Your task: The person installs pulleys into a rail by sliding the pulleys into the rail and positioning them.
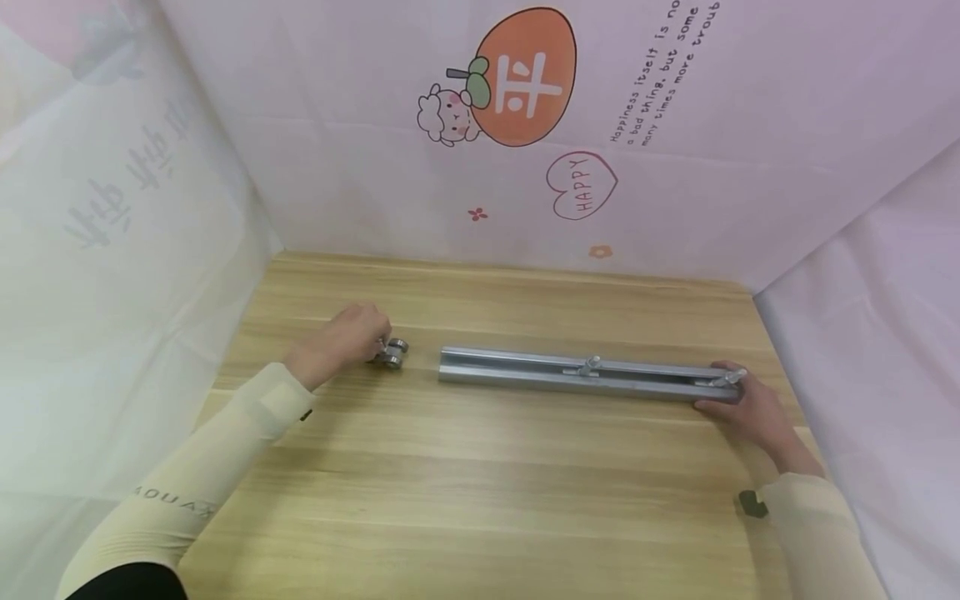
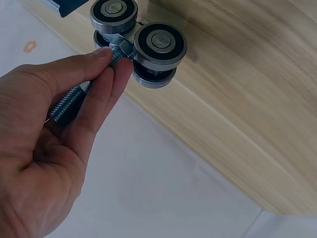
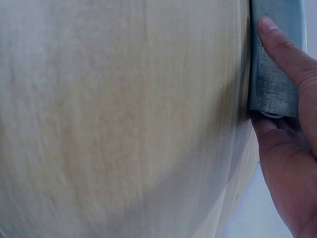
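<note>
My left hand pinches the threaded bolt of a small roller trolley between thumb and fingers. The trolley's black-and-silver wheels point away from the palm, toward the rail. A straight grey metal channel rail lies slot up on the table, a short gap to the right of the trolley. Two bolts stick out of its slot, one near the middle and another at the right end. My right hand grips that right end, thumb along the rail's side.
The wooden table has pale printed cloth rising behind it and at both sides. The right cloth wall stands close to my right hand. Bare wood lies in front of the rail.
</note>
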`<state>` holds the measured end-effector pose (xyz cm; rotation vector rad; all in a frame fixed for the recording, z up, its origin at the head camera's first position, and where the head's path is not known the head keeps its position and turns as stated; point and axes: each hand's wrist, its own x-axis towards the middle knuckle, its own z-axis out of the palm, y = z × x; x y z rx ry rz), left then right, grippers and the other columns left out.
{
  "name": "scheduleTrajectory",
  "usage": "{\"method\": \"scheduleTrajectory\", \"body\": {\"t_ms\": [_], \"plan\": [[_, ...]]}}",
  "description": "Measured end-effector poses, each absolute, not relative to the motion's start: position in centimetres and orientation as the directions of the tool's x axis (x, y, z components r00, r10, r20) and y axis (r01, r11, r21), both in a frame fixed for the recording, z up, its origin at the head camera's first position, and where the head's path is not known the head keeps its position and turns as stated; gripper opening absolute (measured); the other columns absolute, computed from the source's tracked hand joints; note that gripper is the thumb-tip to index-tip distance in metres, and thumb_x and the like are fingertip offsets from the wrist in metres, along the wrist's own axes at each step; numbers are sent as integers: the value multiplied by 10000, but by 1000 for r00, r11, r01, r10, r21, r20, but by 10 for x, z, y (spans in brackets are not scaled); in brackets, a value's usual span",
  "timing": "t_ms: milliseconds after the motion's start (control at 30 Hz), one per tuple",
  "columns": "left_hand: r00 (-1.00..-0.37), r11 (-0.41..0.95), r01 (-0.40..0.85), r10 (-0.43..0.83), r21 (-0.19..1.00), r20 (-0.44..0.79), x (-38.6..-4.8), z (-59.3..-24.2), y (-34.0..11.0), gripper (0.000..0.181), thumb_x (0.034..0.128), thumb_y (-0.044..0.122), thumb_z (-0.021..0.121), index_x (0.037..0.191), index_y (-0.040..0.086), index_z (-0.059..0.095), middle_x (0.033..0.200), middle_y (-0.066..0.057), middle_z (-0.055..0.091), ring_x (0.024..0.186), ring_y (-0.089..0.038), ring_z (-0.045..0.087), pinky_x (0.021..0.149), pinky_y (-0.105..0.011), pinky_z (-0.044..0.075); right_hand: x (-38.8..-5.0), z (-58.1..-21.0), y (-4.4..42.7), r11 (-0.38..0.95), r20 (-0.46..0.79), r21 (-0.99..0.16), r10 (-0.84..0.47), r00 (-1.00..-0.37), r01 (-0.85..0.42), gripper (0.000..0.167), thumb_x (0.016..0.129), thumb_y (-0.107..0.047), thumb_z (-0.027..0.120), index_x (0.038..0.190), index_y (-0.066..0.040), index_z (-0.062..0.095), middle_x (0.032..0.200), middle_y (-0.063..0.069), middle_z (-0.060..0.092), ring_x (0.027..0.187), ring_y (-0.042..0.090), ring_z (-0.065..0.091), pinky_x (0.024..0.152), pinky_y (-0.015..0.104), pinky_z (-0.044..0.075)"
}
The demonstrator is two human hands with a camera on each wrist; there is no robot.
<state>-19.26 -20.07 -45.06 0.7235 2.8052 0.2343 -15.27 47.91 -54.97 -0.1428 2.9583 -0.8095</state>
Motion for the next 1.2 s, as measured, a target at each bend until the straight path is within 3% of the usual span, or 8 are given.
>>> {"method": "scheduleTrajectory", "body": {"t_ms": [500, 1200], "plan": [[-838, 857, 458, 505, 238, -207, -189, -455, -184, 248, 898, -94, 671, 730, 85, 698, 663, -2, 621, 594, -151, 550, 557, -260, 503, -153, -547, 478, 856, -60, -514, -107, -992, -62, 852, 872, -359, 886, 1531, -34, 455, 1316, 438, 570, 1172, 663, 533, 922, 775, 424], [-823, 831, 503, 545, 236, -162, -189, -462, -171, 308, 960, -61, 657, 699, 100, 636, 636, 2, 576, 554, -112, 472, 522, -226, 422, -152, -550, 479, 851, -40, -521, -106, -994, -69, 837, 874, -338, 887, 1527, -32, 461, 1293, 424, 589, 1150, 638, 554, 915, 764, 431]]}}
